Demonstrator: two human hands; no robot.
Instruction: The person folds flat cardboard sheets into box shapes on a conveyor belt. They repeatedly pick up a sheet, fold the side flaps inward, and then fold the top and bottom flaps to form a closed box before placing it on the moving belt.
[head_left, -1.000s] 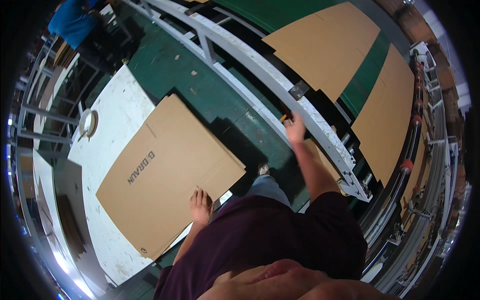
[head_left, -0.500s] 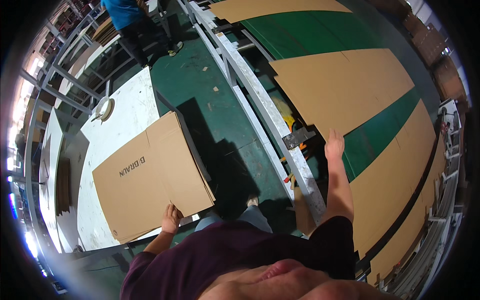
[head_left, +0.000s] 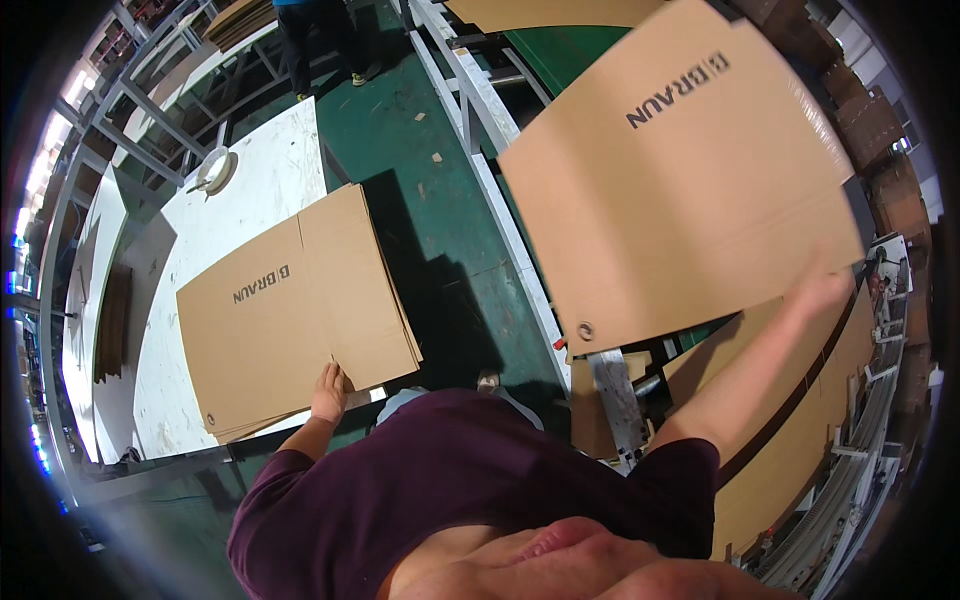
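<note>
Flat brown cardboard sheet, printed lettering + metal eyelet near lower corner, is raised & tilted above the conveyor frame. Stack of matching flattened cartons lies flat on white worktop, edges slightly fanned.

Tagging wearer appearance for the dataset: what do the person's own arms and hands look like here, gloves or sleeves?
Both hands are bare: left hand, right hand. No gloves, watch or rings are visible. Short dark maroon sleeves end near the upper arms; forearms are uncovered.
</note>
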